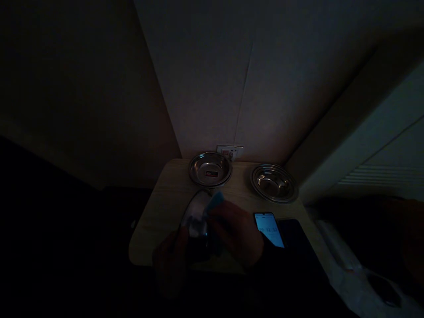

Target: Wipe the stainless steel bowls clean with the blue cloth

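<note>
In the dim light my left hand (pixel 172 254) is closed on the near left rim of a shiny metal bowl (pixel 194 213), tilted up over the front of the table. My right hand (pixel 239 229) pinches a light blue cloth (pixel 216 200) against the bowl's right side; whether it is cloth or thin sponge is hard to make out. Beyond the held bowl sits a stack of round steel bowls (pixel 210 169) with a dark red label inside the top one. The lower part of the held bowl is lost in shadow.
Another nested stack of steel bowls (pixel 274 182) stands at the back right of the pale wooden table (pixel 149 229). A lit phone (pixel 269 229) showing a timer lies right of my right hand, beside a dark flat object (pixel 294 234). A wall socket (pixel 230 151) is behind the table.
</note>
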`<state>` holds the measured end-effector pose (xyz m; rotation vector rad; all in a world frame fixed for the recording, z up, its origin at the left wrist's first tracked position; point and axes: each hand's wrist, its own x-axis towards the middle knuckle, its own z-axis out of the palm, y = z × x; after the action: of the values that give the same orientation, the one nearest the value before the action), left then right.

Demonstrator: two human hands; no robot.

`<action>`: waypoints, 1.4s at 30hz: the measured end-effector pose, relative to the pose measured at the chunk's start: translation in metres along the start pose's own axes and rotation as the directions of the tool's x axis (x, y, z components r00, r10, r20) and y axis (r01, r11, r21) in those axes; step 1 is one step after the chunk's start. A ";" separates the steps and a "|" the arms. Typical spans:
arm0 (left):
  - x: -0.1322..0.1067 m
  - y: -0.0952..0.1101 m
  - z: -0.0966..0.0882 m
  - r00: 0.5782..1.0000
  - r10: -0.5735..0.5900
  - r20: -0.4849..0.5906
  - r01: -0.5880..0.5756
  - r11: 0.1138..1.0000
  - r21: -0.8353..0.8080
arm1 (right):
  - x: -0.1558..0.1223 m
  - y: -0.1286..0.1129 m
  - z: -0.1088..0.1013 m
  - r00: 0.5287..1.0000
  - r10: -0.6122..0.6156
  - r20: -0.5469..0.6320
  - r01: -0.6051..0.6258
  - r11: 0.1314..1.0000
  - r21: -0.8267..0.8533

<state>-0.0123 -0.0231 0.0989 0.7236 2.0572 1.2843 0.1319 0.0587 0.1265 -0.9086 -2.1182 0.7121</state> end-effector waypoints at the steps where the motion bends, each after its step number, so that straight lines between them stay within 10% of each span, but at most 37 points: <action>1: 0.000 0.000 0.000 1.000 0.001 0.009 -0.001 1.000 0.002 | 0.000 0.000 0.000 1.000 -0.016 0.010 0.016 1.000 0.011; 28: -0.003 0.009 0.001 1.000 0.027 -0.011 -0.027 1.000 -0.011 | 0.000 -0.003 -0.002 1.000 -0.016 -0.023 0.014 0.996 -0.085; 42: -0.004 0.022 0.001 0.999 0.034 -0.030 -0.039 0.987 -0.154 | -0.018 -0.014 0.021 0.969 -0.209 -0.135 0.201 0.977 -0.071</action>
<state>-0.0062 -0.0167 0.1194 0.6791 1.9480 1.4639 0.1191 0.0319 0.1169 -0.7332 -2.0764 0.4704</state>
